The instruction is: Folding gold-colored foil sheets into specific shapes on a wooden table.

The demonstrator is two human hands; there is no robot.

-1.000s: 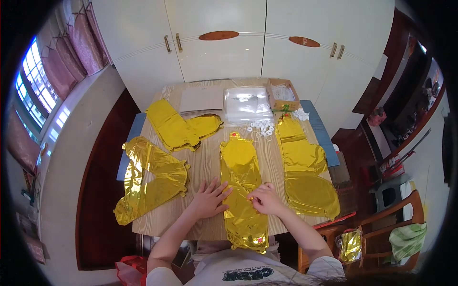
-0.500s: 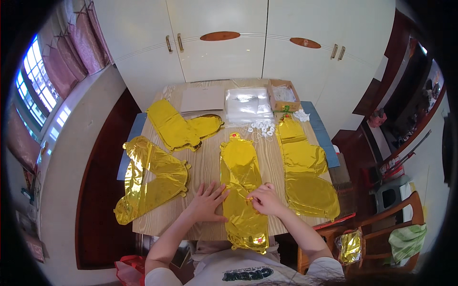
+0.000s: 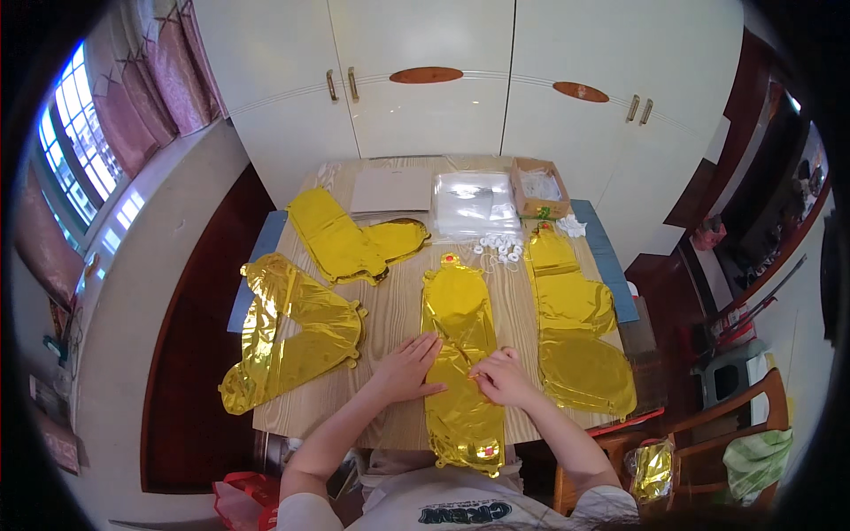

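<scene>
- Head view: lays left hand (image 3: 405,372) flat, fingers close, tips on the gold foil piece (image 3: 455,361).
- Curls right hand (image 3: 503,379) at its right side, fingertips together; cannot tell whether clamped on foil.
- Could crease or tear if pinched hard; could slip over the table's (image 3: 390,319) near edge if unpressed.
- Lies mid-table between both hands, long axis running from body toward cabinet (image 3: 425,124), red-marked tab pointing away, near end slanting slightly right.

Bright window (image 3: 80,133), glinting foil (image 3: 458,358), bent edges
</scene>
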